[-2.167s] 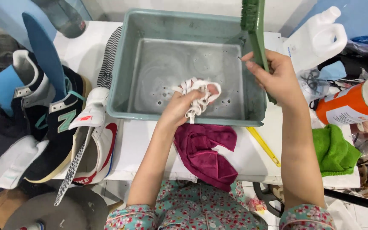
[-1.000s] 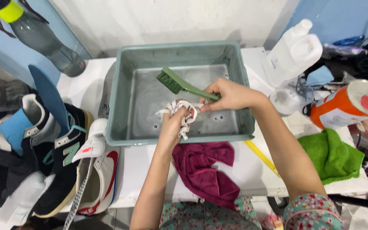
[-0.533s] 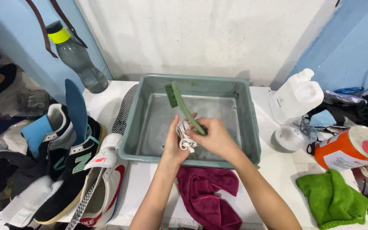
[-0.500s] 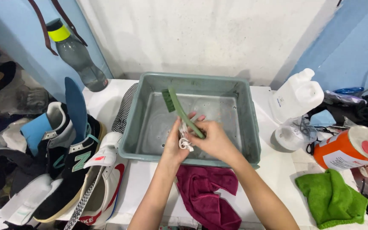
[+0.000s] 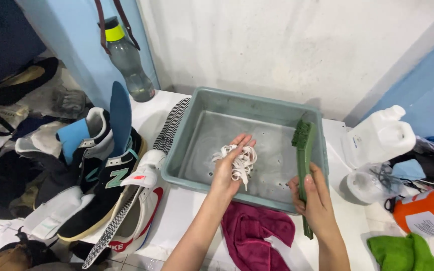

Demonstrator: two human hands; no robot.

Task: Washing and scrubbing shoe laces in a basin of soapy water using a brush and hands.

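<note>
Left hand (image 5: pixel 231 168) cups the laces (image 5: pixel 238 159) palm-up over the tub (image 5: pixel 204 118), right hand (image 5: pixel 316 198) just beside it clamps the brush (image 5: pixel 303 150), long axis pointing away, bristles facing the laces.

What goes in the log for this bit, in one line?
left hand: holds white shoelaces over grey tub | right hand: grips green brush at tub's edge | magenta cloth: below tub
</note>
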